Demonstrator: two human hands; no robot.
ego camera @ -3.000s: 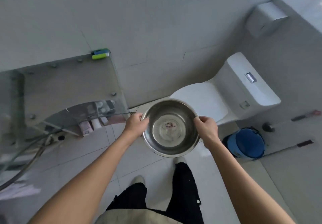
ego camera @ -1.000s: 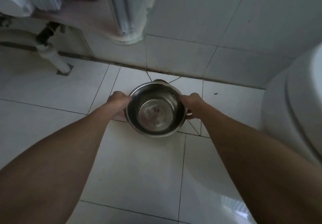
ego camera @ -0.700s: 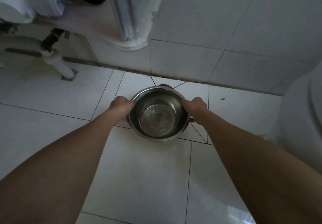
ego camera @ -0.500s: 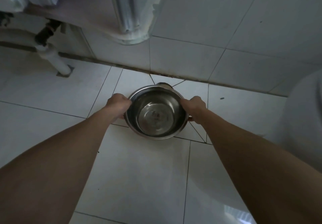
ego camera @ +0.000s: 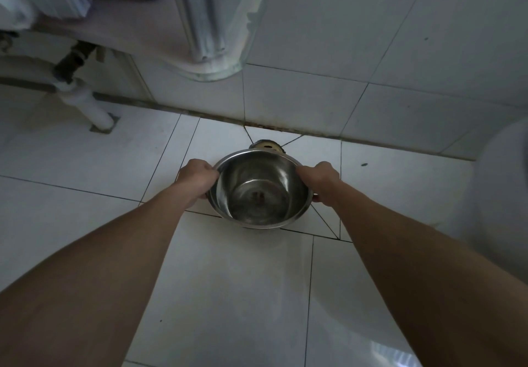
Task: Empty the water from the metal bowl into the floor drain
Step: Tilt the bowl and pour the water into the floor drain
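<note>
I hold a shiny metal bowl (ego camera: 258,189) low over the white tiled floor. My left hand (ego camera: 196,176) grips its left rim and my right hand (ego camera: 319,178) grips its right rim. The bowl tips away from me, its far rim lower, with a little water and a reddish speck showing at the bottom. The round floor drain (ego camera: 267,146) peeks out just beyond the bowl's far rim, where the tile seams meet; most of it is hidden by the bowl.
A white toilet base (ego camera: 503,195) bulges in at the right. A white drain pipe (ego camera: 85,101) enters the floor at the left, under a basin. A glass shelf edge (ego camera: 217,38) hangs above the tiled wall ahead.
I have crouched from standing by the toilet down to the floor. In the last half second the bowl's far rim has tipped downward toward the drain.
</note>
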